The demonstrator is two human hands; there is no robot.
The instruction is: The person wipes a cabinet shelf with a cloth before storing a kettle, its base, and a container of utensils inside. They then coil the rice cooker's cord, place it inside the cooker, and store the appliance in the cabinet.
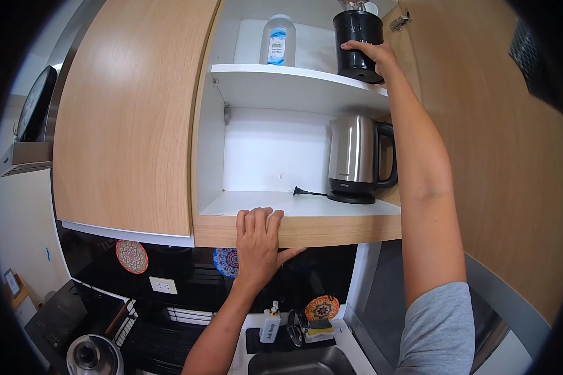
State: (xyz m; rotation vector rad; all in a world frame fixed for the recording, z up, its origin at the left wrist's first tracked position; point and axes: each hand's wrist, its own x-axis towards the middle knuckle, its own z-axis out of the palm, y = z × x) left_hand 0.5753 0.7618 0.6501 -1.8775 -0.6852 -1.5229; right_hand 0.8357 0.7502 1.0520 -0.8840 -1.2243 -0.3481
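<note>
My right hand [372,55] reaches up to the top shelf and grips a black cylindrical container [358,37] by its side. The container stands at the right front of that shelf, its base by the shelf's front edge. Something shiny and something white show at its top, cut off by the frame. My left hand [258,240] rests on the cabinet's lower wooden edge [338,231], fingertips hooked over it and thumb stretched out to the right. A steel electric kettle [352,153] with a black handle stands on the lower shelf, its plug [299,190] lying to the left.
A clear plastic jar [278,40] stands on the top shelf [294,74]. An open cabinet door [481,137] is on the right, a closed one [128,119] on the left. Below are a soap bottle [269,324], a sponge [321,325], a sink [303,362] and a glass lid [94,356].
</note>
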